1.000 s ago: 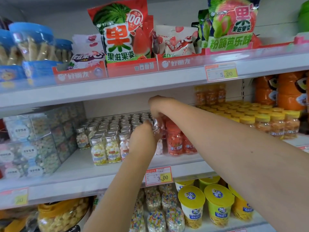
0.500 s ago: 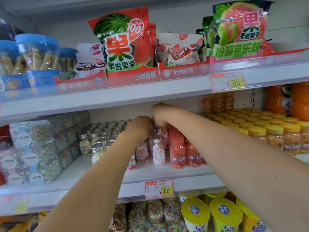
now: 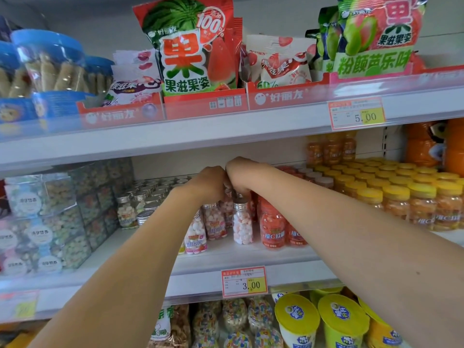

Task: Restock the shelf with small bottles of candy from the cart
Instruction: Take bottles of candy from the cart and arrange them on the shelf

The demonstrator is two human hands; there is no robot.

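Note:
Small clear candy bottles with silver caps stand in rows on the middle shelf; those at the front hold pink and white candies. Both my arms reach in over them, with the hands close together. My left hand has its fingers curled down over a bottle in the second row. My right hand pinches the top of a bottle just behind the front one. Most fingertips are hidden by the backs of the hands. No cart is in view.
Red-capped bottles and yellow-capped orange bottles fill the shelf to the right, and clear candy boxes stand at the left. The upper shelf's edge hangs just above my hands. Yellow cups sit below.
Both hands have moved deeper over the bottle rows and come together. Pink-and-white bottles now stand at the shelf front where my left hand was.

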